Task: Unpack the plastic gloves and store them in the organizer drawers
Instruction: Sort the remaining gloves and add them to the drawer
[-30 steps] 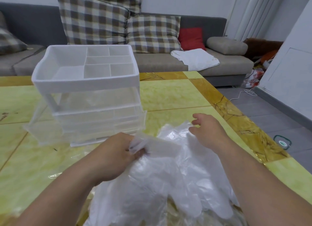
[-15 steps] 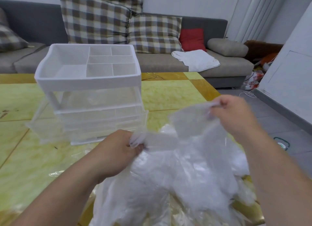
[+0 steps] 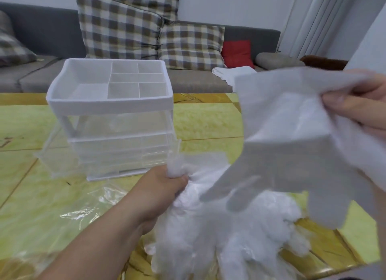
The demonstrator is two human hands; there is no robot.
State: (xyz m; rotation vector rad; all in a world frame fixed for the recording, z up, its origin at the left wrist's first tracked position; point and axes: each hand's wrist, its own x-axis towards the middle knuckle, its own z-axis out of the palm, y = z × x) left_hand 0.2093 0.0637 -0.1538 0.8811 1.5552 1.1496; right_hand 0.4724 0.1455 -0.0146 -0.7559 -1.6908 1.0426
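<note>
Yellow-green marbled tabletop (image 3: 208, 122) runs back to a grey sofa (image 3: 41, 28) with checked cushions (image 3: 125, 28). On it stands a white plastic organizer with clear drawers (image 3: 112, 104), their contents hard to make out. Just in front, the left hand (image 3: 160, 192) grips the cuff end of a pile of translucent plastic gloves (image 3: 229, 233), fingertips hidden. The right hand (image 3: 359, 104), cut off at the frame edge, pinches one raised translucent glove (image 3: 282, 154), which covers part of the pile.

Right hand (image 3: 360, 109) cut off by frame edge; raised glove (image 3: 292, 154) blurred, hiding worktop (image 3: 208, 120) behind; glove pile (image 3: 219, 238) runs off bottom edge.
</note>
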